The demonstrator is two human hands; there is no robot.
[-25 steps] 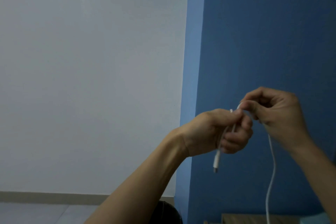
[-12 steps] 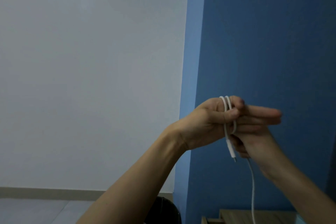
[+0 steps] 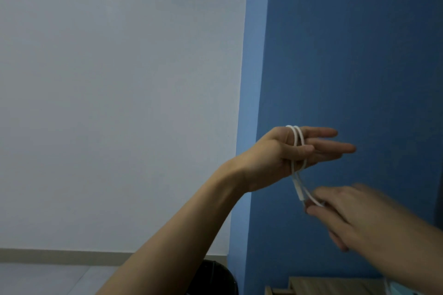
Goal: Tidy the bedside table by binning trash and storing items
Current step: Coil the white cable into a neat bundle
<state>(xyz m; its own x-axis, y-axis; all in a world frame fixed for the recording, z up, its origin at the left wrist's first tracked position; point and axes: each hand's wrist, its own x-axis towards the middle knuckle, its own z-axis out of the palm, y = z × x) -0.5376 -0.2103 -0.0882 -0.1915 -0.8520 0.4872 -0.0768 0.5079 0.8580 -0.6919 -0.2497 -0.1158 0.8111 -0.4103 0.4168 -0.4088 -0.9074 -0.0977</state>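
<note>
A white charging cable (image 3: 298,141) is looped twice around the outstretched fingers of my left hand (image 3: 282,153), raised in front of the blue wall. My thumb presses the loops against the fingers. The cable's plug end (image 3: 299,193) hangs just below that hand. My right hand (image 3: 345,211), blurred, sits lower and to the right, pinching the cable where it runs down from the loops. The rest of the cable is hidden behind my right arm.
A black bin (image 3: 215,278) shows at the bottom behind my left forearm. The wooden bedside table (image 3: 330,286) edge is at the bottom right, with a pale blue item (image 3: 398,291) on it. White wall left, blue wall right.
My left hand went from a fist to flat fingers with the cable wound around them. My right hand came out from behind it and moved down and right, pulling the cable.
</note>
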